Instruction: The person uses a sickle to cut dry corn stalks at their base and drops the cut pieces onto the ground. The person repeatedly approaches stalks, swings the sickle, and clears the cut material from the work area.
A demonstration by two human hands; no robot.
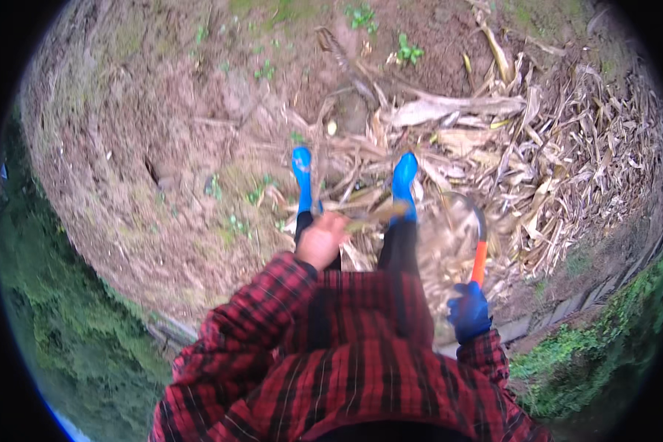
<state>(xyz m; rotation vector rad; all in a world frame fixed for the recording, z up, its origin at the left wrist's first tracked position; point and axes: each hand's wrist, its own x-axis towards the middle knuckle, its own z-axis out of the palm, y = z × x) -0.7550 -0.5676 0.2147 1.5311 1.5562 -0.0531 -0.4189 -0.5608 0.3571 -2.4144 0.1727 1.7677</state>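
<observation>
My bare left hand is in front of my body, closed around one end of a short, blurred dry stalk. The stalk points to the right, in front of my legs. In a blue glove, my right hand grips the orange handle of a sickle. The sickle's curved blade points away from me and bends left, above the dry corn leaves; its tip is blurred against them.
Dry corn leaves and stalks lie heaped on the right and around my blue boots. Bare brown soil with small green weeds spreads left and ahead. Behind me on the right runs a concrete edge, with greenery beyond.
</observation>
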